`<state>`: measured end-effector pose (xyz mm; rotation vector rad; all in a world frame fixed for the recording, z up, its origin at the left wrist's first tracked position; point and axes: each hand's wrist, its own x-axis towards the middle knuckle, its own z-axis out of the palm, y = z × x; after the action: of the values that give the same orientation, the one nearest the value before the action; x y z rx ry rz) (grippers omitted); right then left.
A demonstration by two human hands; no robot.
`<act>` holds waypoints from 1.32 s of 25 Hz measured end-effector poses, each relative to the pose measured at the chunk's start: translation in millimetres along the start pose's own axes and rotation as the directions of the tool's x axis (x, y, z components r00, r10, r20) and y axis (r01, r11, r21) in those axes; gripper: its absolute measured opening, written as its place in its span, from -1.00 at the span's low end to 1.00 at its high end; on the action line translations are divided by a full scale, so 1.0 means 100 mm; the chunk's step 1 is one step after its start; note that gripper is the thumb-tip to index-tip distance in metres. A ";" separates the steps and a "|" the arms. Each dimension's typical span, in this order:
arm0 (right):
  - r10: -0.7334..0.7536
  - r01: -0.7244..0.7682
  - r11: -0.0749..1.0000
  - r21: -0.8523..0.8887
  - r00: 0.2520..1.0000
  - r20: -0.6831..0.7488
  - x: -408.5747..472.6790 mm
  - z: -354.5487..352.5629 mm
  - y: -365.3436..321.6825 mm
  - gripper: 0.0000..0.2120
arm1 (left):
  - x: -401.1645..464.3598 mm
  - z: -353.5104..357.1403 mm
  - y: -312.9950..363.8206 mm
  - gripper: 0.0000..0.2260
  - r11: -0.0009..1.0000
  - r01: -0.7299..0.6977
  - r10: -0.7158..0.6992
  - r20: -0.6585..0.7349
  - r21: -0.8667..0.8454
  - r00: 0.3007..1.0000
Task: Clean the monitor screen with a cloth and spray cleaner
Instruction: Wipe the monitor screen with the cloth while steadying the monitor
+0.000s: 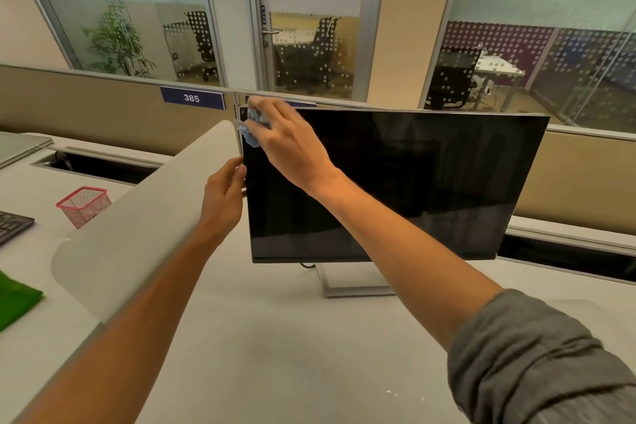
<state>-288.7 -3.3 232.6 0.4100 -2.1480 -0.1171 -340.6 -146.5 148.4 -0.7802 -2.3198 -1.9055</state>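
Observation:
A black monitor (413, 182) stands on a silver stand (358, 286) on the white desk, its screen dark and tilted slightly. My right hand (289, 144) presses a crumpled light blue cloth (253, 129) against the screen's top left corner. Lower down, my left hand (223, 196) grips the monitor's left edge, fingers wrapped around the bezel. No spray cleaner is in view.
A white curved divider (144, 217) runs along the left of the monitor. Beyond it sit a red mesh pen holder (84, 205), a black keyboard corner (13, 225) and a green cloth (17, 299). A beige partition (578, 179) with glass offices stands behind.

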 end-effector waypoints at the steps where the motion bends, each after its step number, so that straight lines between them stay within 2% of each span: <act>1: 0.016 -0.017 0.999 -0.041 1.000 -0.008 -0.05 0.03 0.00 -0.72 | 0.00 0.00 0.00 -0.63 1.000 0.008 -0.008 -0.004 0.001 1.000; 3: 0.043 -0.043 0.996 -0.081 0.999 -0.007 -0.16 0.09 -0.04 -0.67 | 0.00 0.01 0.03 -0.65 1.000 0.001 -0.001 -0.005 -0.001 1.000; 6: 0.051 -0.051 0.998 -0.023 0.999 0.007 -0.47 0.25 -0.16 -0.67 | -0.02 0.00 0.02 -0.67 1.000 -0.029 0.029 0.014 0.000 0.999; 10: -0.047 0.044 0.998 0.038 0.996 0.076 -1.07 0.54 -0.45 -0.74 | -0.02 -0.02 -0.05 -0.65 0.997 -0.064 0.064 0.000 0.043 0.998; 14: -0.125 0.111 0.991 0.069 0.962 0.245 -1.60 0.74 -0.74 -0.77 | -0.04 -0.01 -0.03 -0.63 0.997 -0.036 0.038 -0.018 0.074 0.999; 16: -0.069 0.035 0.994 0.104 0.938 0.338 -1.77 0.76 -0.86 -0.71 | -0.06 -0.01 -0.04 -0.63 0.996 -0.035 0.037 -0.018 0.085 0.999; 18: 0.004 -0.052 0.991 0.121 0.932 0.363 -1.78 0.74 -0.90 -0.67 | -0.06 0.01 -0.03 -0.64 0.994 -0.037 0.041 -0.038 0.100 0.998; 20: 0.058 -0.108 0.983 0.147 0.948 0.313 -1.61 0.66 -0.86 -0.71 | -0.05 0.02 0.04 -0.65 0.991 -0.050 0.059 -0.067 0.123 0.996; 23: 0.214 -0.226 0.956 0.189 0.973 0.082 -1.09 0.38 -0.61 -0.83 | 0.03 0.01 0.23 -0.46 0.977 -0.161 0.172 -0.071 0.139 0.983; 25: 0.318 -0.299 0.931 0.208 0.946 -0.064 -0.69 0.15 -0.39 -0.79 | 0.14 -0.01 0.37 -0.34 0.941 -0.286 0.298 -0.042 0.182 0.954; 27: 0.370 -0.334 0.917 0.220 0.917 -0.149 -0.35 -0.01 -0.22 -0.78 | 0.30 -0.03 0.52 -0.36 0.900 -0.358 0.373 -0.015 0.249 0.928; 30: 0.308 -0.289 0.943 0.167 0.946 -0.103 -0.06 -0.01 -0.16 -0.77 | 0.44 -0.03 0.70 -0.51 0.857 -0.397 0.413 0.024 0.328 0.910; 33: 0.223 -0.220 0.973 0.069 0.973 -0.049 -0.07 0.06 -0.12 -0.75 | 0.43 -0.02 0.74 -0.57 0.827 -0.422 0.437 0.047 0.371 0.898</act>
<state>-286.5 -12.3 220.7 0.2044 -2.1299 0.0885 -349.1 -124.1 230.4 -1.0854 -2.1416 -1.2331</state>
